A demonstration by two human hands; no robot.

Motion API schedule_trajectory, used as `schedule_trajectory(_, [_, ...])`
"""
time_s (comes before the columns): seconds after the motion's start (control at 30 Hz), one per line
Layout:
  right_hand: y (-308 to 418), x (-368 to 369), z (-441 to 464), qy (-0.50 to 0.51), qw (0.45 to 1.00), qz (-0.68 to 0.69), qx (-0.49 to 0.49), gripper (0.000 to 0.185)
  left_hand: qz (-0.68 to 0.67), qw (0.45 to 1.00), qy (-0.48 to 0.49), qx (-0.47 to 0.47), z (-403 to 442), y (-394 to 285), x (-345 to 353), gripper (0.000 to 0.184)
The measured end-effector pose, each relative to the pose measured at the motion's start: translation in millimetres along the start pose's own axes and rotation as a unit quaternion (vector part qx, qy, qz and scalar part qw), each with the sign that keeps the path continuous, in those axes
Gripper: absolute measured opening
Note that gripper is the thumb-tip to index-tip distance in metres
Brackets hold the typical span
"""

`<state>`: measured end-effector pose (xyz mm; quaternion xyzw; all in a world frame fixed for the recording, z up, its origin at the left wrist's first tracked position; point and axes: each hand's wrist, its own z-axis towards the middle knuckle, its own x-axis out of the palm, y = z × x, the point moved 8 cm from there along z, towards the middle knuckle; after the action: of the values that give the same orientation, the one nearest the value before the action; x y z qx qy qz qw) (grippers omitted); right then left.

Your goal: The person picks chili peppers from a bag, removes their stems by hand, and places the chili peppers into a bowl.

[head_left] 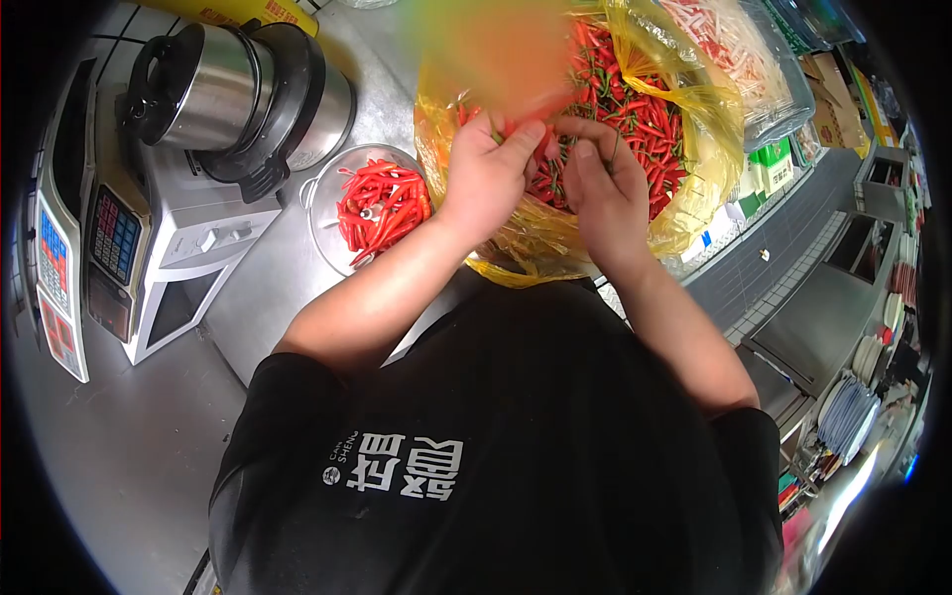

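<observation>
Half-closed hands (609,195) on red chilies (650,121)

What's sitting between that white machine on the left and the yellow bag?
In the head view, a clear bowl of red chillies on the metal counter, with the left forearm crossing beside it.

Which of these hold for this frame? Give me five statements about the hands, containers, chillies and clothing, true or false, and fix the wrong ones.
1. The left hand and right hand are at the yellow plastic bag. True.
2. Red chillies lie only in the bag. False: the bowl to its left holds some too.
3. Green stems show among the bag's chillies. True.
4. The person's top is all white. False: the T-shirt is black with white lettering.
5. A steel container with a black lid stands further left than the bowl. True.
</observation>
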<state>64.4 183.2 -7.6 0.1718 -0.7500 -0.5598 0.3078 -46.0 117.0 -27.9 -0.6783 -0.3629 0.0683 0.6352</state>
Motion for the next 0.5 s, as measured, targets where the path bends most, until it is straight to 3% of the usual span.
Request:
schedule_trajectory(0.13, [7.1, -1.6, 10.6, -0.011, 0.999, 0.006, -0.041, 0.012, 0.011, 0.998, 0.046, -0.044, -9.4, -1.2, 12.9, 0.014])
schedule_trajectory(0.2, [7.8, -4.0, 11.5, 0.045, 0.987, -0.133, -0.073, 0.009, -0.002, 0.997, 0.050, -0.057, -11.1, 1.5, 14.5, 0.015])
schedule_trajectory(0.3, [13.6, -14.0, 9.9, 0.016, 0.974, -0.197, -0.110, 0.009, -0.002, 0.998, 0.046, -0.049, -11.3, 4.0, 12.2, 0.017])
schedule_trajectory(0.33, [13.8, -14.4, 9.4, 0.017, 0.974, -0.197, -0.109, 0.009, -0.020, 0.998, 0.022, -0.060, -11.3, 6.3, 9.6, 0.018])
schedule_trajectory(0.4, [13.1, -24.9, 9.9, -0.030, 0.997, -0.034, -0.065, 0.010, -0.037, 0.997, -0.002, -0.071, -11.7, 8.0, 5.7, 0.018])
schedule_trajectory(0.5, [18.8, -23.6, 9.9, -0.023, 0.998, -0.020, -0.050, 0.011, -0.029, 0.997, 0.009, -0.076, -11.5, 5.5, 4.2, 0.019])
